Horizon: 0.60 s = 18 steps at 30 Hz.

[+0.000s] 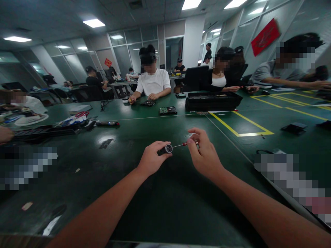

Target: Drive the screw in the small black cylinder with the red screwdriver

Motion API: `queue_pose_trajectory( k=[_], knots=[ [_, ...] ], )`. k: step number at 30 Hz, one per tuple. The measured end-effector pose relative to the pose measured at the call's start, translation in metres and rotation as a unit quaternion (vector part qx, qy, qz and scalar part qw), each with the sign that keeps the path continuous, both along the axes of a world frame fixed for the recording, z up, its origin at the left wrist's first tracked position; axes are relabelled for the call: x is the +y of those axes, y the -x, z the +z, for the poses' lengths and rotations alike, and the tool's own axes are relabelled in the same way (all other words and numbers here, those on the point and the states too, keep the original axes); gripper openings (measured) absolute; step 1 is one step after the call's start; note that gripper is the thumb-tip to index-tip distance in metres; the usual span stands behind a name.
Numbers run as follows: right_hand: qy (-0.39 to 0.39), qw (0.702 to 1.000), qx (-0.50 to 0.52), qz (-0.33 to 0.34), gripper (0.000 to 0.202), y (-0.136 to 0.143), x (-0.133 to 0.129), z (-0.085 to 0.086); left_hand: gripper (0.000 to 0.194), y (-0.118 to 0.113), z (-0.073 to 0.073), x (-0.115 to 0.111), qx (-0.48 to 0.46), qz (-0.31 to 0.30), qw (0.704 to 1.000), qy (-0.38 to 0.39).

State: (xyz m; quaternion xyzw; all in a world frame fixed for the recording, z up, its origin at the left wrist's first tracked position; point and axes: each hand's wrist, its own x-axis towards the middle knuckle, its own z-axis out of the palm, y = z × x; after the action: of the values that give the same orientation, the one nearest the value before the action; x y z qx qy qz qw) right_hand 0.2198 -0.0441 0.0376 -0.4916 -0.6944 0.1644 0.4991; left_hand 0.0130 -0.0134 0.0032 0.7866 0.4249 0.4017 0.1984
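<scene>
Left hand (152,156) pinches a small black cylindrical part (168,148), its silver-rimmed end exposed, over the green tabletop (165,199). Right hand (205,151) grasps a slim red-handled screwdriver (185,144), shaft reaching the rim; tip seating is unclear. Steady bracing, a straight shaft and light pressure should prevent slips.

At four o'clock, a blurred flat object (292,182) leaves the frame; the left hand (153,156) partly hides the round-ended piece (169,148), the right hand (207,153) the screwdriver (184,144).
</scene>
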Motion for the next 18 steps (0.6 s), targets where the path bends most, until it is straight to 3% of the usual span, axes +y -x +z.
queue_pose_trajectory(
  k=[4, 6, 8, 10, 18],
  knots=[
    [0.063, 0.986, 0.148, 0.037, 0.023, 0.0, 0.01, -0.006, 0.043, -0.001, -0.002, -0.001, 0.016, -0.023, 1.0, -0.007],
    [0.11, 0.952, 0.283, 0.031, 0.028, -0.002, 0.017, -0.009, 0.043, 0.0, -0.002, 0.0, 0.026, -0.04, 0.998, -0.033],
    [0.173, 0.897, 0.404, 0.055, 0.027, -0.004, 0.023, -0.012, 0.043, 0.0, -0.002, 0.002, 0.026, -0.027, 0.998, -0.055],
    [0.163, 0.88, 0.444, 0.046, 0.025, -0.005, 0.026, -0.014, 0.042, 0.001, -0.001, 0.004, 0.018, -0.004, 0.999, -0.051],
    [0.072, 0.96, 0.269, 0.012, 0.024, 0.002, 0.013, -0.012, 0.043, 0.0, 0.001, 0.001, 0.004, -0.008, 1.0, -0.027]
  ],
)
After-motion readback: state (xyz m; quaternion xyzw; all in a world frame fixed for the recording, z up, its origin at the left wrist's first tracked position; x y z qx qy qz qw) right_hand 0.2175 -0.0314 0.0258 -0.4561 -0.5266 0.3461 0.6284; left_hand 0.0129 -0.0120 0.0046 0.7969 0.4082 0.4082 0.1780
